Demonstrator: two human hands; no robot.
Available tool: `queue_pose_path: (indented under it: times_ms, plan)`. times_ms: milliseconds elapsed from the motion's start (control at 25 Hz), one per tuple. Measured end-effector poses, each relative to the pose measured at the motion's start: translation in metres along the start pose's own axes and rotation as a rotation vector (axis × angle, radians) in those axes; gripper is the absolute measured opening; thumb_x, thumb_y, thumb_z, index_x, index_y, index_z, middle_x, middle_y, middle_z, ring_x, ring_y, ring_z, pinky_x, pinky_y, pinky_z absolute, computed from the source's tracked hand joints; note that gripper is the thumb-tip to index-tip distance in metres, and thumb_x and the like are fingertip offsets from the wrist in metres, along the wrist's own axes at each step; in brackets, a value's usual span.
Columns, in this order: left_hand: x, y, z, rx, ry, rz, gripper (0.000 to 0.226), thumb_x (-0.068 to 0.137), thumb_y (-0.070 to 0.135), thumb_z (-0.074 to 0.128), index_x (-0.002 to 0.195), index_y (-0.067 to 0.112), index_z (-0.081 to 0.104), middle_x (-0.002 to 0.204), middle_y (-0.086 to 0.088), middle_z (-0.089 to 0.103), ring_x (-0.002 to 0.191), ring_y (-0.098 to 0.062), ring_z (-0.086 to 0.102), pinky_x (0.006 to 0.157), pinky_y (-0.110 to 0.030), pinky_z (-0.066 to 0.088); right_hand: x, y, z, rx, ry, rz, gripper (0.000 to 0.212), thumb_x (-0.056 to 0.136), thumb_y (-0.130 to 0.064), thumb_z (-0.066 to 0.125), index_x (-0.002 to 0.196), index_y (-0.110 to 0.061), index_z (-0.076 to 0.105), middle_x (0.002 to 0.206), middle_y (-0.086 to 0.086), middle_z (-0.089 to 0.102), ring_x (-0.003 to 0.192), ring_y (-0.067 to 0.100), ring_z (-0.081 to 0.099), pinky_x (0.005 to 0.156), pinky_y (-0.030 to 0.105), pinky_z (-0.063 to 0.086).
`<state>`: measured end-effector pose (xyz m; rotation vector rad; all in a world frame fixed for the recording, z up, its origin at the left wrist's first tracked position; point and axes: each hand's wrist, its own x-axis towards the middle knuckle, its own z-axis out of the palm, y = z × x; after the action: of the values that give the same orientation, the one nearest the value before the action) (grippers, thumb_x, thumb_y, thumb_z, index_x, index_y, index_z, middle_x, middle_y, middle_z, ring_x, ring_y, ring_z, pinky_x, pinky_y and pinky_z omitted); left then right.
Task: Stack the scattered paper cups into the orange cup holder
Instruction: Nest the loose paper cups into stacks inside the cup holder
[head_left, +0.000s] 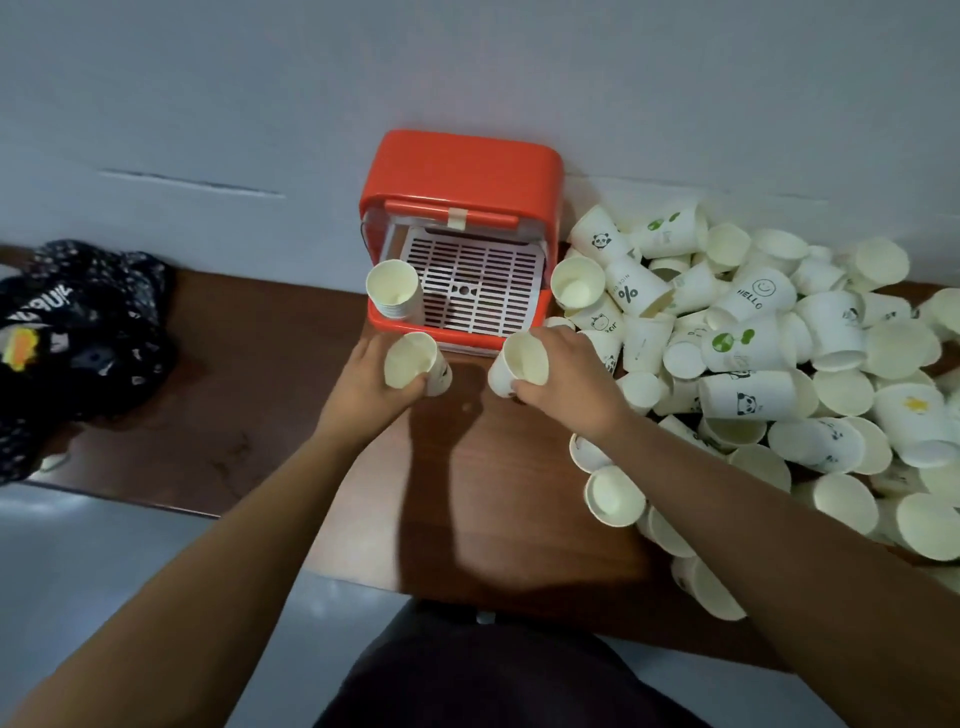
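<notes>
Two cups are in hand. The left hand (371, 384) grasps one cup (410, 364) and the right hand (569, 379) grasps a second cup (519, 364), both just below the holder (462, 166) at the centre of the frame, mouths tilted toward the camera.

The step looks like carrying loose cups to the holder, and the task seems barely begun. The next move calls for lining a cup up mouth-up over the stack (392, 288) and pressing it straight down so it nests without tipping the stack.

The holder stands open and holds that one short stack at its left side, by the white grate (478, 286). The pile (753, 364) fills the right of the frame on the table (260, 364), reaching the holder's right wall, with many cups lying on their sides.
</notes>
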<state>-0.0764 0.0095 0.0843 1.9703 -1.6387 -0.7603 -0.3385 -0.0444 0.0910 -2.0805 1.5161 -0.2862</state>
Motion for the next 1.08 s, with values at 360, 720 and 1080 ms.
queue_pose_path:
  times_ms: [360,720,1080]
  plan:
    - [0.082,-0.014,-0.070,-0.064,0.183,-0.007,0.068,0.074,0.053,0.062,0.130,0.016,0.053,0.123,-0.007,0.056,0.112,-0.021,0.053,0.085,-0.026,0.037,0.078,-0.078,-0.013,0.160,0.206,-0.030,0.063,0.079,-0.037,0.074,0.133,-0.015,0.051,0.130,0.002,0.053,0.122,0.019,0.046,0.104,0.032,0.036]
    - [0.126,-0.041,-0.031,0.047,-0.043,0.004,0.071,0.079,0.043,0.073,0.141,0.019,0.047,0.127,-0.009,0.048,0.121,-0.029,0.048,0.100,-0.040,0.044,0.104,-0.089,0.010,0.145,0.288,-0.056,0.063,0.078,-0.028,0.077,0.133,-0.008,0.052,0.130,0.007,0.055,0.123,0.022,0.047,0.106,0.028,0.032]
    - [0.144,-0.076,-0.041,0.030,-0.235,0.130,0.082,0.077,0.041,0.080,0.147,0.025,0.040,0.135,-0.001,0.052,0.120,-0.012,0.048,0.100,-0.030,0.043,0.122,-0.115,0.035,0.191,0.222,-0.062,0.062,0.079,-0.029,0.077,0.132,-0.010,0.052,0.130,0.005,0.052,0.122,0.021,0.046,0.103,0.029,0.036]
